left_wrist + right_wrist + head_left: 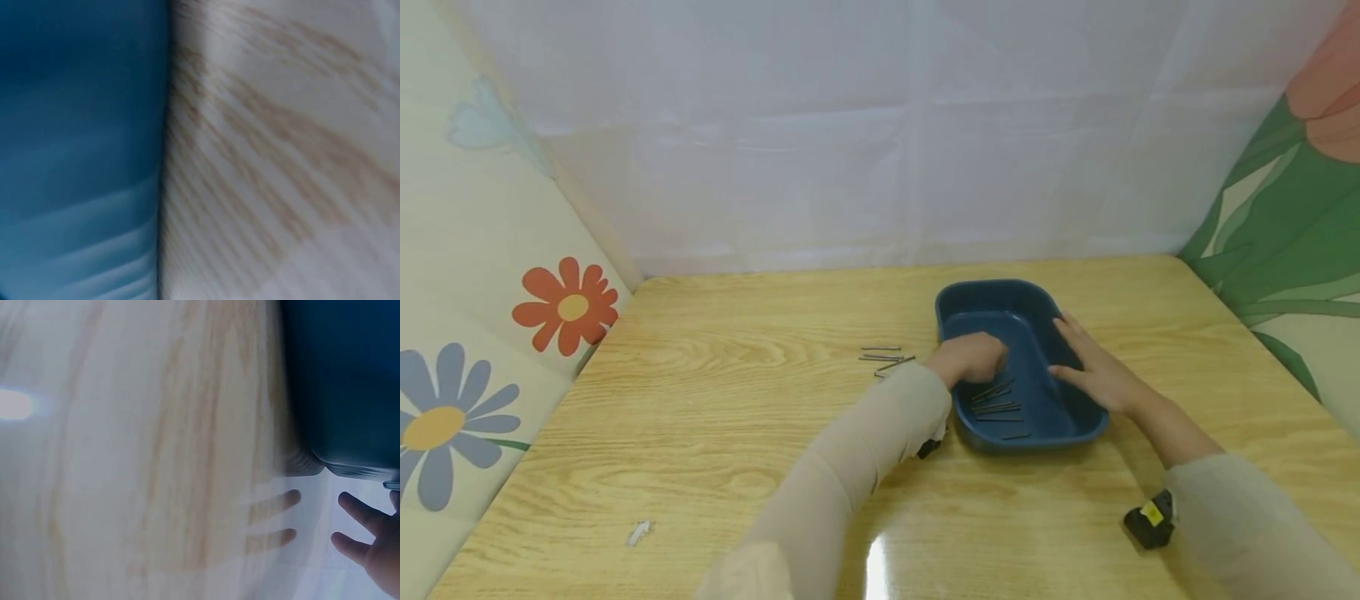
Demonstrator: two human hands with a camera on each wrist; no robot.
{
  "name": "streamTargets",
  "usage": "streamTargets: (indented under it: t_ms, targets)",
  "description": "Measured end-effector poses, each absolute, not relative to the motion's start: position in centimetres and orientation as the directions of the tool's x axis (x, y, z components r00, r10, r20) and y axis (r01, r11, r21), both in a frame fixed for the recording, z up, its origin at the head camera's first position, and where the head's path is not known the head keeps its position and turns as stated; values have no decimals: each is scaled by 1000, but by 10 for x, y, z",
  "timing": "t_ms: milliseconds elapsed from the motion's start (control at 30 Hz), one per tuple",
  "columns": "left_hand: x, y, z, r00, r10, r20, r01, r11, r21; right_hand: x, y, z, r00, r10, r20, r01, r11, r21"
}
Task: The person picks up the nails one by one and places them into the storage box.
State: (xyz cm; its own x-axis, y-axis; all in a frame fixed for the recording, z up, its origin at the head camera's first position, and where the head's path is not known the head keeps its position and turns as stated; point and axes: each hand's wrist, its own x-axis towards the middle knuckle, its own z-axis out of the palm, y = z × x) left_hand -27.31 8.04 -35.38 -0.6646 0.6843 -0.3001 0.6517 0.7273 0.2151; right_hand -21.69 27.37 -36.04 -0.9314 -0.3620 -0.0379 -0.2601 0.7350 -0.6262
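A dark blue tray [1037, 417] sits on the wooden table, with several thin metal nails [997, 408] lying in its near left part. My left hand [973, 357] reaches over the tray's left side, back of the hand up, fingers bent down inside above the nails. Its fingertips are hidden, so I cannot tell whether they pinch a nail. At the tray's right side, my right hand [1097, 372] has its fingers spread over the rim. The right wrist view shows that hand's extended fingers [362, 515] beside the tray wall [350, 381]; the left wrist view has only the wall [81, 150] and tabletop.
Several more nails [882, 358] lie on the table just left of the tray, partly behind the left sleeve. A small white scrap [639, 532] rests near the table's front left. Behind the table hangs a white cloth [850, 167], with flower-patterned panels [467, 250] at the sides.
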Motion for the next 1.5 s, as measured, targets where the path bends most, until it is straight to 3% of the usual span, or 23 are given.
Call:
streamTargets:
  t_ms: [900,1167,1500]
  targets:
    - [-270,78,-350,-697,677,-238,641,736,219,-217,272,-356,-933,-359,-33,-262,736,-624]
    - [-273,77,-350,-685,704,-187,633,702,325,-217,272,-356,-930,-365,-30,-271,741,-614]
    - [-277,69,-352,-647,760,-57,599,553,579,-216,272,-358,-935,-353,-43,-256,753,-607]
